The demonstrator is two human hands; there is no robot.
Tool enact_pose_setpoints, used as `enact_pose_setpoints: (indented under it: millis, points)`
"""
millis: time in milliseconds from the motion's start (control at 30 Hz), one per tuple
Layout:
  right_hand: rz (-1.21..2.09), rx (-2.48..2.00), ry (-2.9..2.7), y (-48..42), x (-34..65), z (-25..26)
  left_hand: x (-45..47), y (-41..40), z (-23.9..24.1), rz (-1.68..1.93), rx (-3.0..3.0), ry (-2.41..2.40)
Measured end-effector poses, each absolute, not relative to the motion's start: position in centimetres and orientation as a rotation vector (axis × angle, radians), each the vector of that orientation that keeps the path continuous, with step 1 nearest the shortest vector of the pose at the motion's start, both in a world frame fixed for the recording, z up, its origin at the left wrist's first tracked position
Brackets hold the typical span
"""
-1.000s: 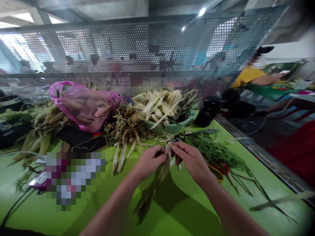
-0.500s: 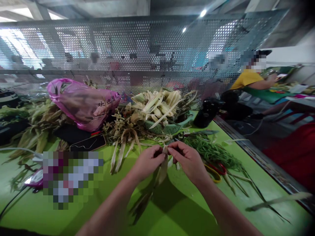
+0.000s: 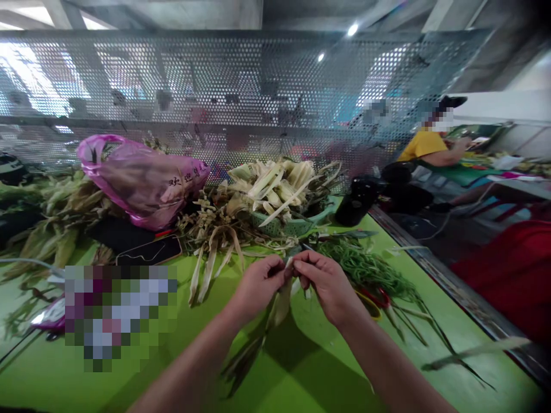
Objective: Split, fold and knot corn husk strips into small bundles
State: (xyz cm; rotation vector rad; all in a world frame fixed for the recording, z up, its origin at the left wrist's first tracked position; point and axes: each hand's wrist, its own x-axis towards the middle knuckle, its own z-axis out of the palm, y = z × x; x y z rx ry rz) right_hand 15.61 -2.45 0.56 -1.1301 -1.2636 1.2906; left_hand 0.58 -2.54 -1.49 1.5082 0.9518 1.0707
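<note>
Both of my hands meet over the middle of the green table. My left hand point(image 3: 262, 281) pinches a pale dried corn husk point(image 3: 282, 303) near its upper end. From that grip the husk hangs down toward me and runs into dark, frayed ends low on the left. Thumb and fingers of my right hand point(image 3: 321, 278) are closed on the same husk's top edge, touching my left fingertips. Just right of my right hand lie scissors with red and yellow handles point(image 3: 372, 304), beside a heap of green strands point(image 3: 370, 261).
A green basket point(image 3: 286, 225) piled with husks stands ahead, near dried plant stalks point(image 3: 215, 221). At left are a pink plastic bag point(image 3: 142, 178), a phone point(image 3: 150, 250) and more husks point(image 3: 64, 212). A perforated metal screen point(image 3: 241, 74) rises behind. A person in yellow point(image 3: 424, 146) sits at right.
The view has shifted slightly, so the table's things appear a little further left. My hands keep their pinch on the corn husk with hardly any movement.
</note>
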Motion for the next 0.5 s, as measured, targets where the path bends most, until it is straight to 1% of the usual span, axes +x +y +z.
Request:
enact_pose_setpoints:
  millis: [333, 500]
  points:
    - [1.518, -1.027, -1.010, -2.48, 15.62, 0.33, 0.91, -2.60, -1.62, 1.085, 1.345, 0.824]
    - [1.511, -1.001, -0.994, -2.49, 15.54, 0.41, 0.60, -2.54, -1.13, 1.112, 1.206, 0.820]
